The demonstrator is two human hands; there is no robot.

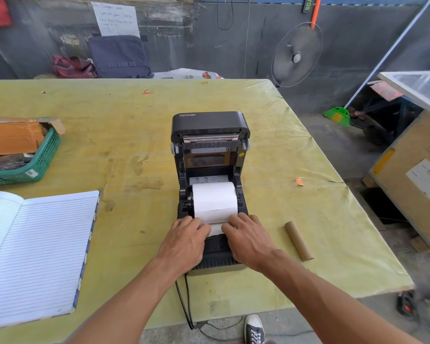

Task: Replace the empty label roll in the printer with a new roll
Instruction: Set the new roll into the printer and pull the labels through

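Note:
A black label printer [209,125] stands in the middle of the table with its lid swung up and back. A full white label roll [214,199] lies in its bay between the side holders. The roll's loose end runs forward over the printer's front. My left hand [184,240] and my right hand [246,238] rest palm down on either side of that paper end, fingertips pressing its edges against the printer. The empty brown cardboard core [299,240] lies on the table to the right of the printer.
An open lined notebook [35,249] lies at the left. A green basket [39,160] with a cardboard box sits at the far left. The yellow-green table [296,170] ends close on the right. Black cables [186,309] hang off the front edge. A fan [296,55] stands behind.

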